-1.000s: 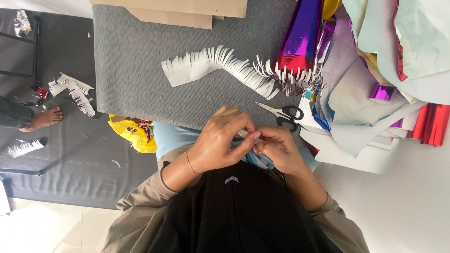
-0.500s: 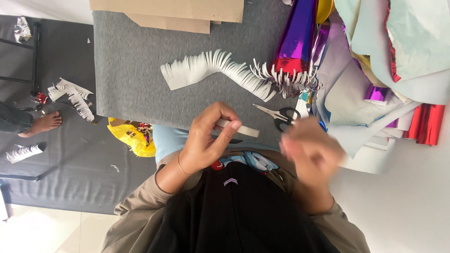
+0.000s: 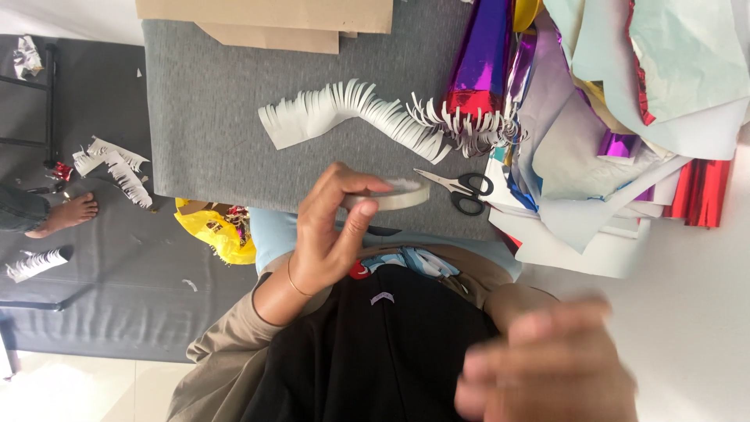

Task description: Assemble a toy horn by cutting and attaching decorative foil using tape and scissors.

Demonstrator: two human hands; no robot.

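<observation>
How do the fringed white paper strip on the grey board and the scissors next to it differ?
The fringed white paper strip is long, wavy and pale; the scissors are short, straight and metal with black handles. The strip stretches across the grey board toward the purple foil cone; the scissors lie at the board's edge beside the paper pile. Both lie flat, untouched by either hand.

One package is visible: a crumpled yellow plastic bag point(image 3: 215, 228) with a red and dark print. It lies on the dark floor mat point(image 3: 94, 297), just below the grey desk point(image 3: 211, 117) edge. No labels, signs or screens are visible.
</observation>
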